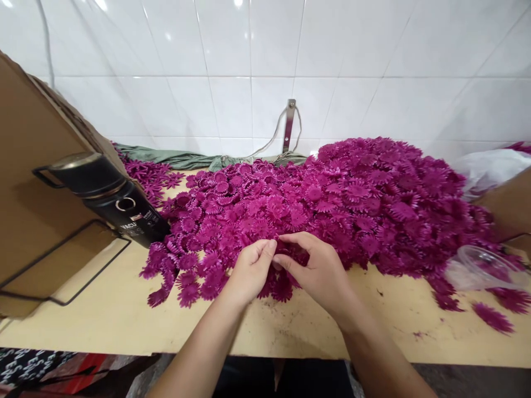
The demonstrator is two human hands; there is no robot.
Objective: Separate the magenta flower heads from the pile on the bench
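A wide heap of purple artificial flower heads (352,193) with fringed petals covers the middle of the table. At its front edge my hands meet fingertip to fingertip. My left hand (253,268) is closed in a pinch, thumb on top. Curved in from the other side, the thumb and forefinger of my right hand (317,265) come up against the left thumb tip. Dark purple petals show between and beneath the fingers, apparently of a flower head in their grasp, mostly hidden. More flower heads (280,287) lie directly below my hands.
At left, a black vacuum bottle (112,193) leans beside a cardboard box (41,166) and a black wire frame (95,282). A clear plastic tub (485,268) lies at right near loose flower heads (493,318). White tiled wall (232,105) rises behind; green cloth (174,157) runs along its foot.
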